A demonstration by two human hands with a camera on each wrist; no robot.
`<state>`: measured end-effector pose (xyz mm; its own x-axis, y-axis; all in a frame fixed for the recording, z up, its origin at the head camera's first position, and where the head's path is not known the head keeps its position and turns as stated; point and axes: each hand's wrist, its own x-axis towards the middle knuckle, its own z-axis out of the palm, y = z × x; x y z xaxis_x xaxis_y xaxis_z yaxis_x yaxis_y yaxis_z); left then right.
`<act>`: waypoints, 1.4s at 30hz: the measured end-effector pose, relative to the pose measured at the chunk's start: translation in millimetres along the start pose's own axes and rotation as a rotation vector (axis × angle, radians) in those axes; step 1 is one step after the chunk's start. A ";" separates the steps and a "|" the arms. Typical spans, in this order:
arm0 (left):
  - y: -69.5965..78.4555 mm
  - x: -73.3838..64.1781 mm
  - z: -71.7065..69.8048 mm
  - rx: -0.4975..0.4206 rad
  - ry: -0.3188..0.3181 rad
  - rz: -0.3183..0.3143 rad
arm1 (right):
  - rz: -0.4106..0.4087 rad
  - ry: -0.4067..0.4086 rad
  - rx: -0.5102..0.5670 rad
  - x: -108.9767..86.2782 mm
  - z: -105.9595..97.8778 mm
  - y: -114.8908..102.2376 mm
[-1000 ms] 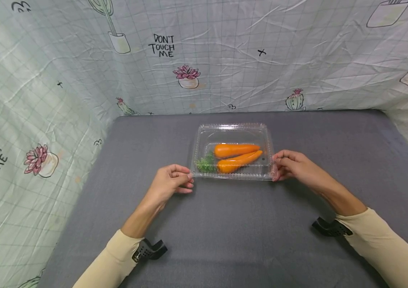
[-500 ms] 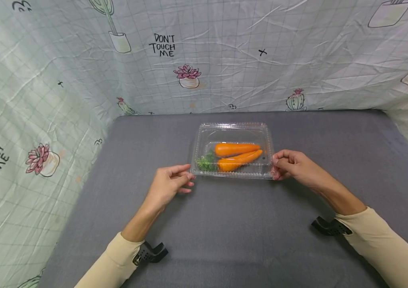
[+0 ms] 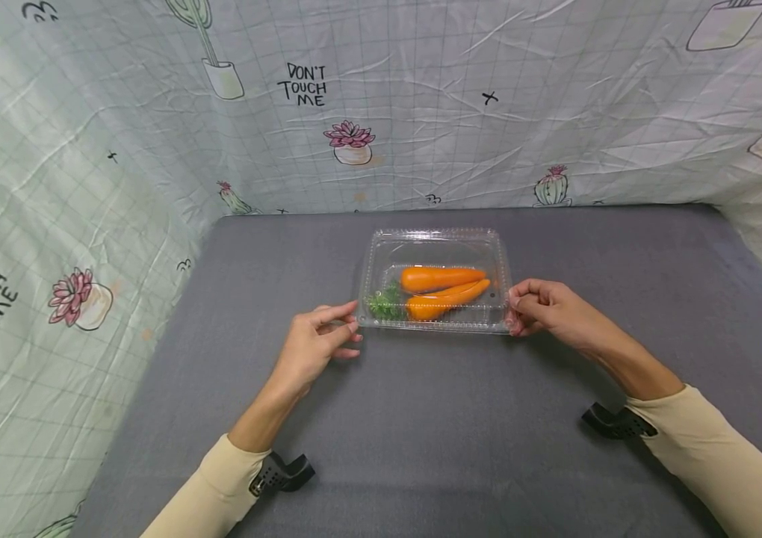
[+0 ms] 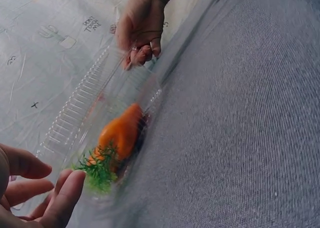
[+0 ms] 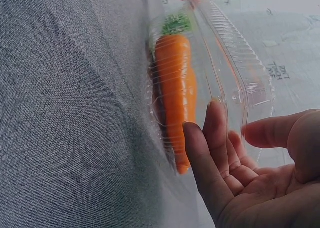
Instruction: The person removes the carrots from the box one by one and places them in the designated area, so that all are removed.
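Two orange carrots (image 3: 440, 279) lie next to each other in a clear plastic container (image 3: 433, 237), narrow ends pointing right, and a tuft of green leaves (image 3: 386, 302) sits at their blunt ends on the left. And where's that container? Towards the back of the grey counter (image 3: 421, 418), one hand at each near corner!

On the right, the right hand (image 3: 552, 310) has it: fingers (image 5: 215, 130) on one side of the see-through rim, thumb on the other, a neat pinch at the near right corner. Over to the left hand (image 3: 310, 347), and this one's a tight call: its fingers (image 4: 70, 195) are right at the near left corner, thumb and forefinger parted, and whether they grip the clear rim I cannot tell.

Up the arms: pale sleeves (image 3: 202, 489) on both, a black wristband (image 3: 283, 471) at each cuff. Behind it all hangs wrinkled cloth (image 3: 414, 157), gridded, printed with potted plants (image 3: 349, 136) and DON'T TOUCH ME in black capitals!
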<state>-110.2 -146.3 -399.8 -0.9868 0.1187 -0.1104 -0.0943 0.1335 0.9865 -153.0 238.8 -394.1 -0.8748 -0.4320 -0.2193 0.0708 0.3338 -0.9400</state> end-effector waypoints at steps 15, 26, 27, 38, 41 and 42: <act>-0.5 8.0 3.0 -0.160 0.033 -0.130 | 0.004 0.001 -0.003 -1.4 0.1 -1.9; 0.1 10.4 6.7 -0.190 0.056 -0.164 | -0.005 -0.015 0.017 -1.9 -0.4 -2.6; 0.0 10.7 6.9 -0.191 0.054 -0.166 | -0.006 -0.016 0.017 -2.0 -0.5 -2.7; -0.5 13.0 7.3 -0.201 0.004 -0.174 | -0.008 -0.030 -0.003 -1.3 -2.0 -3.9; -1.4 13.7 8.0 -0.202 0.004 -0.175 | -0.011 -0.034 -0.007 -0.5 -2.4 -3.3; -1.7 14.0 8.2 -0.200 0.004 -0.174 | -0.011 -0.034 -0.008 -0.2 -2.5 -3.1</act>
<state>-122.7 -136.8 -404.0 -0.9540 0.1070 -0.2801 -0.2861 -0.0461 0.9571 -154.2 239.9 -390.5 -0.8585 -0.4644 -0.2175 0.0569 0.3354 -0.9404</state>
